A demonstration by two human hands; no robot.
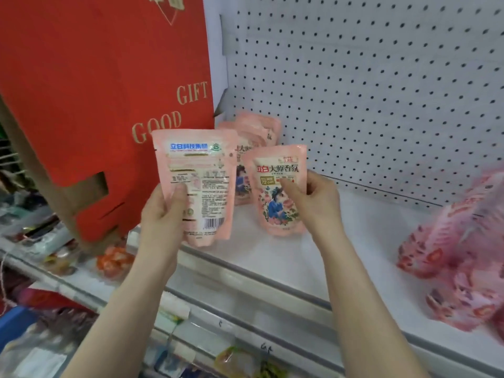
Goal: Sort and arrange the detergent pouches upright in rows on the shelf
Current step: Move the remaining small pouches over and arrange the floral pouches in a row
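My left hand point(163, 211) grips a pink detergent pouch point(201, 170) by its lower left edge, holding it upright in front of the shelf with its printed back side and barcode facing me. My right hand point(313, 197) pinches a second pink pouch point(275, 203) by its right edge; it stands upright on the white shelf point(341, 241), front label toward me. Behind these, several more pink pouches point(256, 129) stand in a row against the back left corner. A loose heap of pink pouches point(458, 257) lies at the shelf's right.
A large red gift box point(109, 91) with gold lettering leans at the left, close to the held pouch. A white pegboard point(381, 77) backs the shelf. Lower shelves point(68, 257) at the left hold mixed packaged goods.
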